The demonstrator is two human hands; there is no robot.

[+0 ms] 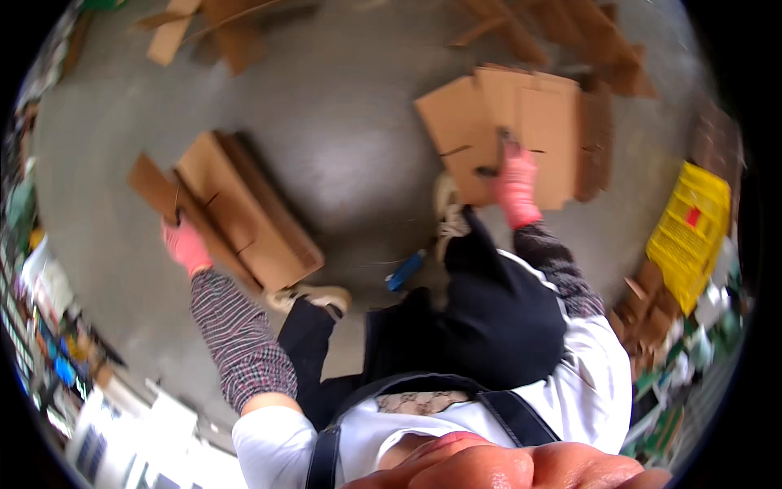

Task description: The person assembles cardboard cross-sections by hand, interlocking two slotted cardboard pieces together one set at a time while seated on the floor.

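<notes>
Both my hands wear pink gloves with dark fingertips. My left hand (186, 244) is closed on the outer edge of a brown cardboard box (252, 216), which lies partly folded on the floor at the left with a flap sticking up. At the right, my right hand (517, 183) rests on flattened cardboard sheets (550, 134). Its thumb and fingers are spread over the cardboard, and the far fingers are slightly blurred. The sheets overlap and have slots cut into them.
A blue tool or small object (405, 270) lies on the grey floor between my shoes. More cardboard (570, 37) lies at the far right and far left. A yellow bag (691, 232) sits at the right, beside crumpled cardboard (648, 314). Assorted clutter lines both sides.
</notes>
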